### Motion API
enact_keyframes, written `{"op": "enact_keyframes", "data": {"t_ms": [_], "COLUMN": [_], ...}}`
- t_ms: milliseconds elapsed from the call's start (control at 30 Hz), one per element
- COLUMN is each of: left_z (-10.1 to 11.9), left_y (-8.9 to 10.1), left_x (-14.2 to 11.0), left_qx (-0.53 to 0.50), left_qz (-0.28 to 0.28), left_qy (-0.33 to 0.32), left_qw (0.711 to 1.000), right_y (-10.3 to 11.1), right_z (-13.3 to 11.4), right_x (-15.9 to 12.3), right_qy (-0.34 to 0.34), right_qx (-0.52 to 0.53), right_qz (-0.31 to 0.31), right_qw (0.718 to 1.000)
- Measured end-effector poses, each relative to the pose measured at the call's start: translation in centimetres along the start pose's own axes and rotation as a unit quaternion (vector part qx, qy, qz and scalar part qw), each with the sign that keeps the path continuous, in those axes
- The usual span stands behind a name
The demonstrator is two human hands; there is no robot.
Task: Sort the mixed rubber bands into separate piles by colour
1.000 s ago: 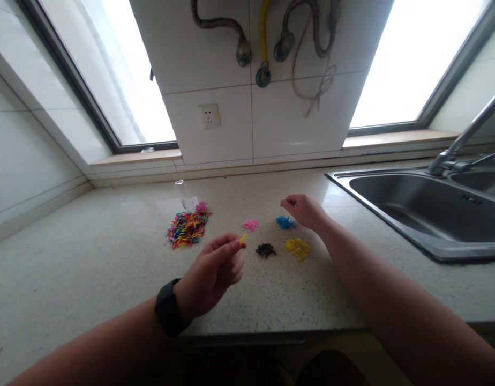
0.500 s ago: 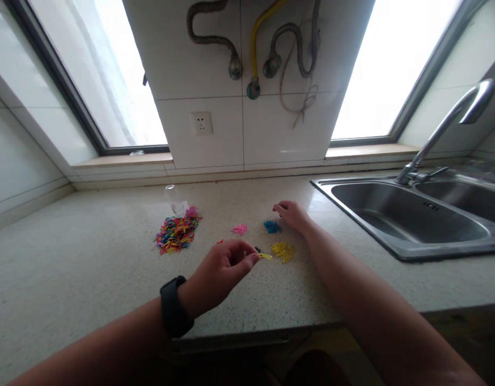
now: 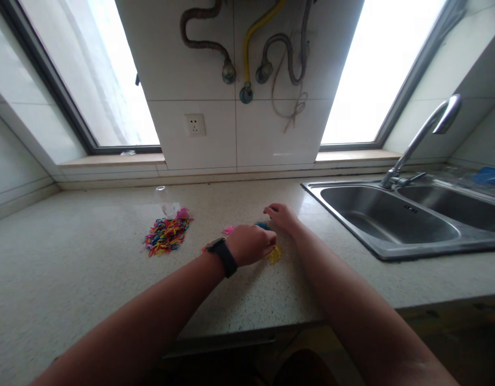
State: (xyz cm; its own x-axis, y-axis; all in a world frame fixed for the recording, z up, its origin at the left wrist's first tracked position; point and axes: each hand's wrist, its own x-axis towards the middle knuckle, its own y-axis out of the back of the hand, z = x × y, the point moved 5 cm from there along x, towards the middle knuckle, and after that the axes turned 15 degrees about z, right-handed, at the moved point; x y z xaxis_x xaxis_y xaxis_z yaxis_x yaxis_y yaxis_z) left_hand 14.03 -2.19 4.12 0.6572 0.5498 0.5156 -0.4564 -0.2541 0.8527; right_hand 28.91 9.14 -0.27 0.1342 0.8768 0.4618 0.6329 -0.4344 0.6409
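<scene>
My left hand point(image 3: 253, 245), a dark watch on its wrist, reaches over a small pile of yellow rubber bands point(image 3: 275, 255). Its fingertips are drawn together at the pile's upper edge; whatever they hold is hidden. My right hand point(image 3: 282, 217) rests on the counter beyond, fingers loosely bent and apart, nothing seen in them. Beside it lie blue rubber bands point(image 3: 263, 225), partly covered by my left hand. Pink rubber bands point(image 3: 229, 230) peek out behind that hand. Farther left spreads a large heap of mixed-colour rubber bands point(image 3: 167, 236).
A clear plastic container point(image 3: 162, 199) and a pink item point(image 3: 182, 213) sit behind the mixed heap. To the right, a steel double sink point(image 3: 344, 244) with a tap point(image 3: 422, 136) is set into the speckled counter point(image 3: 90, 279). Pipes and a socket point(image 3: 195, 125) are on the tiled wall.
My left hand has moved right and slightly forward to the yellow pile; the yellow rubber band seen in its fingers before no longer shows. My right hand stays by the blue pile. The view has shifted slightly.
</scene>
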Motion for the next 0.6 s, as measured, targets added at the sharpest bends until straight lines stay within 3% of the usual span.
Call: {"op": "enact_keyframes", "data": {"t_ms": [167, 300, 433, 600], "left_z": [0.1, -0.6, -2.6, -6.7], "left_y": [-0.8, -0.1, 2.1, 5.6], "left_x": [0.9, -0.6, -4.3, -10.6], "left_qx": [0.012, 0.022, 0.021, -0.024], "left_qz": [-0.020, -0.012, 0.001, 0.012], "left_qy": [-0.022, -0.012, 0.016, 0.128], "left_qw": [0.999, 1.000, 1.000, 0.991], "right_y": [-0.3, -0.5, -0.7, -0.9], "right_z": [0.5, 0.8, 1.1, 1.2], "right_x": [0.3, 0.4, 0.5, 0.5], "right_qy": [-0.002, -0.002, -0.002, -0.006], "right_qx": [0.008, 0.024, 0.035, 0.042], "right_qz": [0.008, 0.007, 0.002, 0.005], "right_qw": [1.000, 1.000, 0.999, 0.999]}}
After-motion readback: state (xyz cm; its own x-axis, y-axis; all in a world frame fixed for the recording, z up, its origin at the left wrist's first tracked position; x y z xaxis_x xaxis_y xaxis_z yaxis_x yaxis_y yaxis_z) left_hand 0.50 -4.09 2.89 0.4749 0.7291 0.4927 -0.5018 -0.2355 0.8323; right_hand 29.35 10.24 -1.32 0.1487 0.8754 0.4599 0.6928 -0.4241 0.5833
